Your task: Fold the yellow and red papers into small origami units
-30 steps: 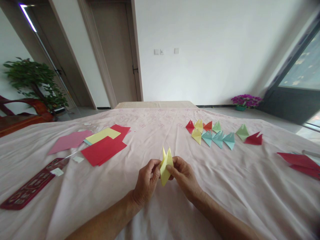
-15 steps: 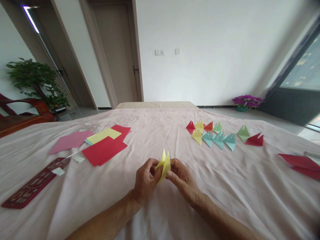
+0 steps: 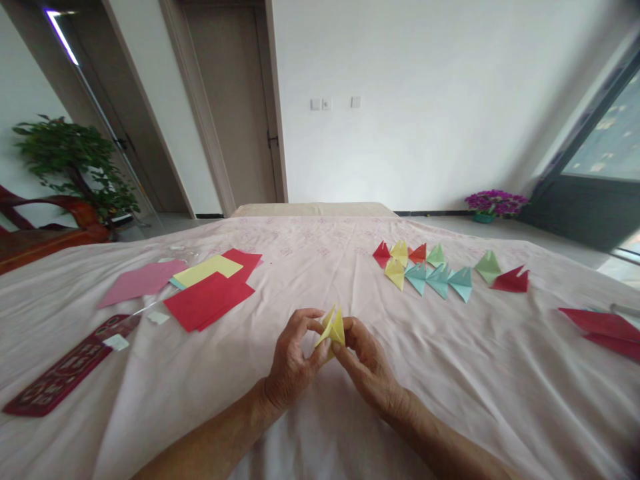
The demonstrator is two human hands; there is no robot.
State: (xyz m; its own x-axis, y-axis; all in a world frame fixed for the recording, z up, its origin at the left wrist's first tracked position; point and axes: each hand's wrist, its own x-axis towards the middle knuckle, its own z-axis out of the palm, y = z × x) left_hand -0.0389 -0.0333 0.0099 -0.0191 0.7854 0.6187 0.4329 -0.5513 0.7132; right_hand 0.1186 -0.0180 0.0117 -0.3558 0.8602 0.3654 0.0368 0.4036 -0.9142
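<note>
A small yellow folded paper piece [image 3: 334, 328] with two pointed tips upward is held between both hands, above the cloth near the middle. My left hand [image 3: 296, 350] pinches its left side, thumb at the lower front and index finger at the side. My right hand [image 3: 367, 360] grips the right side, its thumb pressed against the lower front. Fingertips behind the paper are partly hidden. Finished-looking folded paper pieces in red, yellow, green and blue [image 3: 437, 280] lie in two rows beyond my right hand. A green piece [image 3: 487, 267] and a red piece [image 3: 511, 279] sit beside them.
Pink-white cloth [image 3: 310, 267] covers the table, with creases. At left lie red paper sheets [image 3: 207, 303], a yellow sheet [image 3: 213, 269], a pink sheet [image 3: 143, 283] and a dark red printed packet [image 3: 65, 367]. Larger red folded paper [image 3: 605, 330] rests at the right edge.
The yellow paper has turned so its two tips spread wider and more of its front shows. My left index finger has lifted and straightened along its side; both thumbs are now closer together.
</note>
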